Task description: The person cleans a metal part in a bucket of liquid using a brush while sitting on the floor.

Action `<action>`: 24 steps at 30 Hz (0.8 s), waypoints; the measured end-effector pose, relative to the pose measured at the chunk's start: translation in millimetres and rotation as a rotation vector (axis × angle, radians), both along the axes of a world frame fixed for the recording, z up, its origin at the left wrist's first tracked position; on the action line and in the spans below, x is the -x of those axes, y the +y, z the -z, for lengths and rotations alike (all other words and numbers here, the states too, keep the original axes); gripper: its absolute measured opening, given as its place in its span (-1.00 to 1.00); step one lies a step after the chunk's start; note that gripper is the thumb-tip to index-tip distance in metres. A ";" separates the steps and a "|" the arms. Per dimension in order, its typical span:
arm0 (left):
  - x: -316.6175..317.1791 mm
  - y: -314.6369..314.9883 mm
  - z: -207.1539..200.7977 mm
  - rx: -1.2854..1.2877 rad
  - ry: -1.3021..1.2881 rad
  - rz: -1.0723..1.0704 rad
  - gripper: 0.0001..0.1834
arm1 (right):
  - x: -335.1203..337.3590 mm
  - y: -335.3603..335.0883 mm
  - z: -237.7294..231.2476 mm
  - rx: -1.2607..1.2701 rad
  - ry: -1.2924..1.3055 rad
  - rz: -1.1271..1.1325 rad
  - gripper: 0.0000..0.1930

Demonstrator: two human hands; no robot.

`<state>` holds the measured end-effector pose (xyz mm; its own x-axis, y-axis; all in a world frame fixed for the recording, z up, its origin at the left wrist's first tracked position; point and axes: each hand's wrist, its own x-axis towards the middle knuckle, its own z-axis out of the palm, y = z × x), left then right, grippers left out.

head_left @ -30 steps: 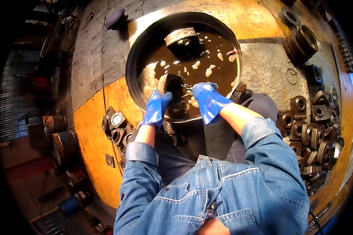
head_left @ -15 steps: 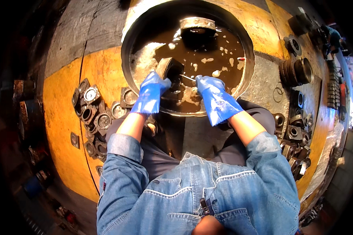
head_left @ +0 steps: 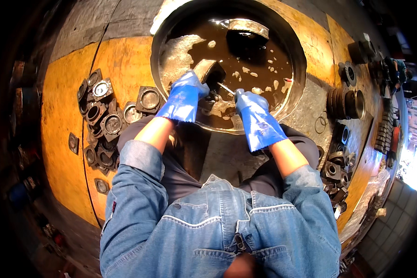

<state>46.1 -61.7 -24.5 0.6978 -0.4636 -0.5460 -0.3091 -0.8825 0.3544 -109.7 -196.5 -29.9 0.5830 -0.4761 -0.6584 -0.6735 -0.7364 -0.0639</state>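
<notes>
My left hand [head_left: 184,95], in a blue rubber glove, grips a dark metal ring-shaped part [head_left: 205,69] on its near left side. The part is tilted, partly in the murky brown liquid of a round black tub [head_left: 299,53]. Closed around a thin metal rod-like tool [head_left: 225,88] is my right hand [head_left: 255,111], also gloved in blue. The rod's tip points into the opening of the part; its handle is hidden in my fist, so its kind cannot be told. Another curved metal piece [head_left: 248,27] rises from the liquid at the tub's far side.
Several greasy square-flanged metal parts [head_left: 112,124] lie heaped on the yellow floor sheet [head_left: 62,106] at left. More such parts [head_left: 332,170] lie at right, below ribbed metal cylinders [head_left: 345,103] and thin rings [head_left: 320,124]. A person [head_left: 400,72] is at the far right.
The view has shifted, so the tub sits slightly further right and higher. The rod has tilted more steeply against the part. Both hands keep their holds.
</notes>
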 end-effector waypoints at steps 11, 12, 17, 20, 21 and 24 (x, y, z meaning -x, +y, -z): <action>-5.9 -0.8 12.3 0.028 0.026 0.056 -0.32 | -9.0 2.6 -7.4 0.006 0.172 -0.019 -0.61; -5.0 -2.3 12.5 0.022 0.021 0.051 -0.33 | -12.5 0.1 4.9 0.000 0.228 -0.011 -0.61; -2.3 -4.5 -1.6 -0.034 0.057 0.008 -0.37 | -7.0 0.1 -17.6 -0.006 0.086 0.004 -0.64; -0.6 -4.5 -8.2 -0.021 0.058 0.004 -0.37 | 4.3 -7.2 0.5 0.082 -0.060 0.035 -0.69; 0.0 -3.1 -9.4 -0.019 0.055 0.000 -0.37 | 4.7 -5.5 -5.4 0.088 -0.100 0.000 -0.69; -6.0 -1.1 0.9 -0.028 0.035 0.019 -0.35 | -1.3 -3.2 -25.1 -0.016 -0.067 0.019 -0.44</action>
